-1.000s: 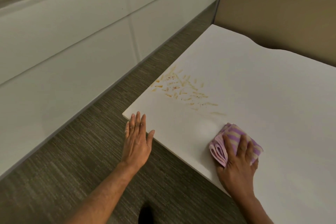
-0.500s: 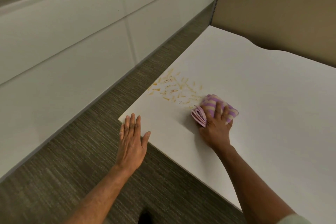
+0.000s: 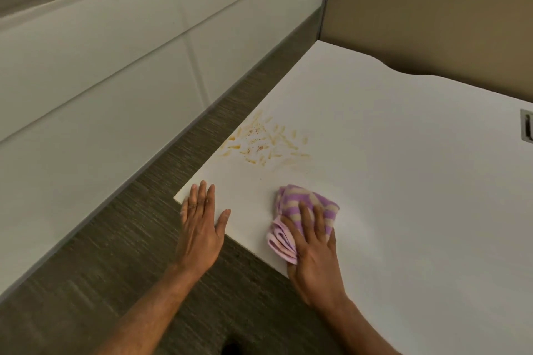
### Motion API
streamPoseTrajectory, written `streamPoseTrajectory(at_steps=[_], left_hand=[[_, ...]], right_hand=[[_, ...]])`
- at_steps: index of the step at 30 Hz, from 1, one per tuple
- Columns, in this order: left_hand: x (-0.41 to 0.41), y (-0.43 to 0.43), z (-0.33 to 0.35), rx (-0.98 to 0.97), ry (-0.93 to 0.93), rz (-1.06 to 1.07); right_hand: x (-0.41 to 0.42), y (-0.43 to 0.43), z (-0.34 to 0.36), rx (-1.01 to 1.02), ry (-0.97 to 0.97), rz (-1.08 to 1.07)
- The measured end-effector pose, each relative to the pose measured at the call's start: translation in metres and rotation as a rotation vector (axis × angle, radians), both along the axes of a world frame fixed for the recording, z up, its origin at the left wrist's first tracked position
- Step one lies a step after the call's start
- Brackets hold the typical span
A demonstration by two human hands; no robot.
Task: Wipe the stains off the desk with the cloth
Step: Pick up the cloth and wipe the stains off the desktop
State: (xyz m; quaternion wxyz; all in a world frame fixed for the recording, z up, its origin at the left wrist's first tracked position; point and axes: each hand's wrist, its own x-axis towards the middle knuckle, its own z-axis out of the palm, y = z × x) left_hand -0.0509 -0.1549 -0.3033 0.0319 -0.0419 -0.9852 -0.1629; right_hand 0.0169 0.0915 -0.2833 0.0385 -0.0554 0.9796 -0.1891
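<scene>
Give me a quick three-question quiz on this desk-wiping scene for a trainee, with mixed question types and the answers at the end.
1. True or false: the folded purple-and-cream striped cloth lies on top of the orange-yellow stains.
2. Fill in: the left hand lies flat on the near ____ of the white desk.
3. Which hand presses the cloth? A) left hand B) right hand C) both

Key: 1 false, the cloth lies nearer the person, apart from the stains. 2 corner. 3 B.
</scene>
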Motion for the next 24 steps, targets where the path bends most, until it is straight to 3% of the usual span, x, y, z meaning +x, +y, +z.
streamPoseTrajectory(at_steps=[6,9,15,24], left_hand=[[-0.013,0.006,0.003,-0.032,-0.015,-0.006],[-0.02,0.006,0.005,-0.021,0.002,0.009],[-0.035,-0.004,0.006,0.023,0.009,0.069],[-0.043,-0.017,0.001,0.069,-0.041,0.08]], right_hand=[[0.019,0.06,0.0,-0.046,0.074,-0.385],[-0.007,0.077,0.0,-0.003,0.035,-0.47],[-0.075,0.078,0.009,-0.01,-0.008,-0.48],[-0.161,0.024,0.002,0.011,0.002,-0.33]])
